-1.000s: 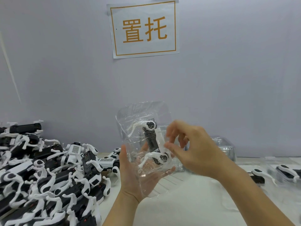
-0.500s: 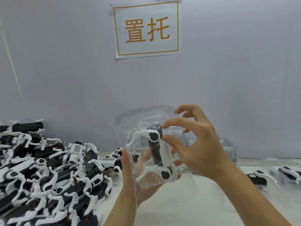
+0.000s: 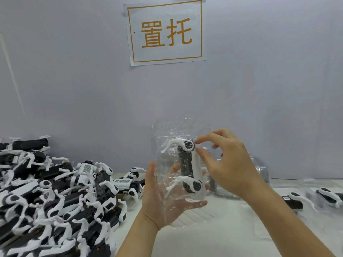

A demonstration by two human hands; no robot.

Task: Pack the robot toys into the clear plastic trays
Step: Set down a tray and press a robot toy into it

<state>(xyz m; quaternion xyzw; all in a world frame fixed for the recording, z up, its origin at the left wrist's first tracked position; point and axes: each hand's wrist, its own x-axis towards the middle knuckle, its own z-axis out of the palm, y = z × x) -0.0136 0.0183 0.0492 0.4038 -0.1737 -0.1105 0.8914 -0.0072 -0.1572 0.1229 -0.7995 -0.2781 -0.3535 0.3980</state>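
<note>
I hold a clear plastic tray (image 3: 182, 129) upright in front of me, above the table. My left hand (image 3: 163, 206) cradles it from behind and below, thumb along its left edge and fingers curled under it. A black-and-white robot toy (image 3: 186, 166) sits in the tray, standing on end, white legs pointing left. My right hand (image 3: 228, 162) pinches the toy's upper white leg joint between thumb and forefinger.
A large heap of black-and-white robot toys (image 3: 55, 197) covers the table's left side. Packed trays with toys (image 3: 328, 196) lie at the right, and a stack of clear trays (image 3: 259, 169) stands behind my right hand. The white table (image 3: 213, 238) ends at a grey wall with a paper sign (image 3: 166, 32).
My right hand moved from the toy's middle up to its upper leg joint. The tray and toy tilted more upright and shifted slightly in my left hand.
</note>
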